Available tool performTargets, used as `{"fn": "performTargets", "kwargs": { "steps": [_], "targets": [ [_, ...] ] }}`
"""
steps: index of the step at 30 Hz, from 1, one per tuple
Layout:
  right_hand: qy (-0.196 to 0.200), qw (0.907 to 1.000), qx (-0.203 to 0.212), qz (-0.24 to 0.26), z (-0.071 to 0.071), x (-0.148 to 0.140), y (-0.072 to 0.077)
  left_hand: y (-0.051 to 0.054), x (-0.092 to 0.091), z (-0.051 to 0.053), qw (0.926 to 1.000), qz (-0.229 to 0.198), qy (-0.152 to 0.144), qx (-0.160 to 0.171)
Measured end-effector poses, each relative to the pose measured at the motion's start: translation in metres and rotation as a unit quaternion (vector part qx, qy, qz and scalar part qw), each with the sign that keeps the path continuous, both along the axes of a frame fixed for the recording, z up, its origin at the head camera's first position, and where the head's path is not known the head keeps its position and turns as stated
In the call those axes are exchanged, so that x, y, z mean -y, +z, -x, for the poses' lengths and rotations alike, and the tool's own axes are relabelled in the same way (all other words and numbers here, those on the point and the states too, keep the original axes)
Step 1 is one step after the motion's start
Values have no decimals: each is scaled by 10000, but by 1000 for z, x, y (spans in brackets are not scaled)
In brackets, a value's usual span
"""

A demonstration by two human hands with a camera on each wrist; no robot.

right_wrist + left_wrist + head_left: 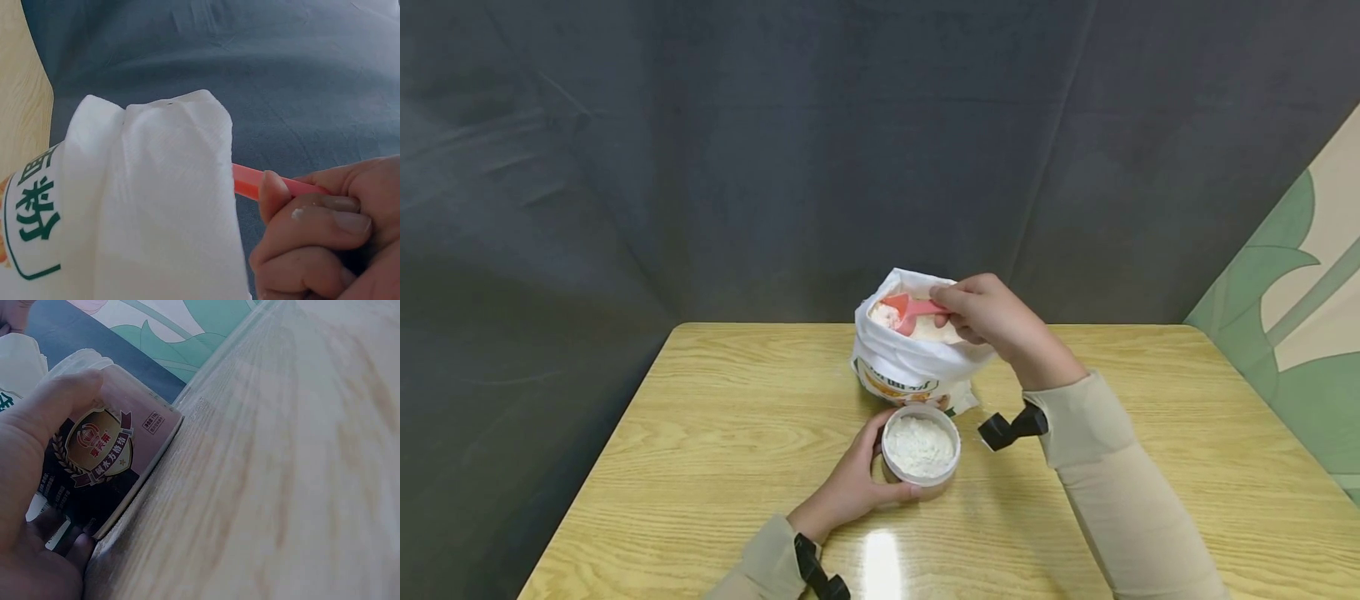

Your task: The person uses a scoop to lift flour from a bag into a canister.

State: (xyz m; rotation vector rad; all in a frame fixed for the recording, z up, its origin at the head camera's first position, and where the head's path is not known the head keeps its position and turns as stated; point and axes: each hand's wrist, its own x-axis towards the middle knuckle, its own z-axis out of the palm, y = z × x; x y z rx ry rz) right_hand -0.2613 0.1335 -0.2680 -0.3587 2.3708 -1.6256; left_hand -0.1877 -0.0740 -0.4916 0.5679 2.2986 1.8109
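A white cloth flour bag [917,358] with green lettering stands open on the table, its top edge folded outward. My right hand [988,312] grips the handle of a pink scoop [913,312] at the bag's mouth. White flour lies in the scoop's bowl, and more shows inside the bag. In the right wrist view, curled fingers [306,244] hold the handle, while the bag hides the bowl. In front of the bag, my left hand [850,479] holds a round plastic jar [921,446] of flour from its left side. The left wrist view shows the jar's dark label [100,450].
The wooden table [722,450] reaches back to a dark grey curtain [820,158]. A wall with green leaf shapes [1292,317] stands at the right. Black wrist cameras [1011,427] are strapped to both sleeves.
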Motion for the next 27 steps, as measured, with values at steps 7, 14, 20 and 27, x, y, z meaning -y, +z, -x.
{"fn": "performTargets", "kwargs": {
  "steps": [7, 14, 20, 27],
  "targets": [
    [-95, 9999, 100, 20, -3, -3, -1, 1, -1, 0, 10000, -11, 16, 7],
    [-184, 9995, 225, 84, -5, -9, 0, 1, -2, -1, 10000, 7, -10, 10],
    [-267, 9990, 344, 9, -6, -14, 1, 2, -2, -1, 10000, 16, -46, -25],
    [-306, 9990, 301, 141, -8, -17, -2, 1, -2, -2, 10000, 21, -37, 6]
  ]
}}
